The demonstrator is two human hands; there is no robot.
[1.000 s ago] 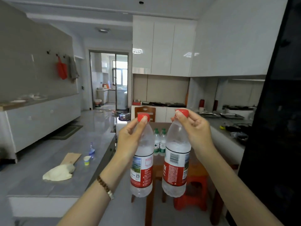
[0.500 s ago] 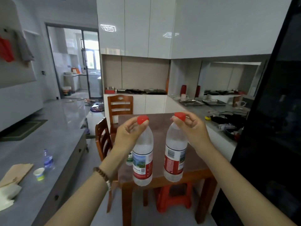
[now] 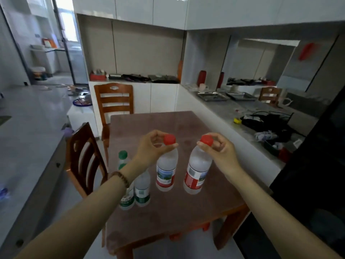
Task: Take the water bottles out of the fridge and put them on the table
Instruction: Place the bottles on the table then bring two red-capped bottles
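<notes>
My left hand (image 3: 152, 148) grips a red-capped water bottle (image 3: 166, 170) by its neck, and my right hand (image 3: 220, 149) grips a second red-capped water bottle (image 3: 197, 173) the same way. Both bottles are upright over the brown table (image 3: 179, 212), their bases at or just above its top; I cannot tell whether they touch it. Two green-capped bottles (image 3: 142, 187) stand on the table left of them, partly hidden by my left forearm.
A wooden chair (image 3: 85, 161) stands at the table's left side and another chair (image 3: 114, 101) at its far end. A grey counter (image 3: 233, 109) with trays and clutter runs along the right. A black fridge panel (image 3: 317, 174) fills the right edge.
I have come up to the table and my view has tilted down. Both bottles have gone from hanging in front of the table to low over its top, beside the green-capped ones.
</notes>
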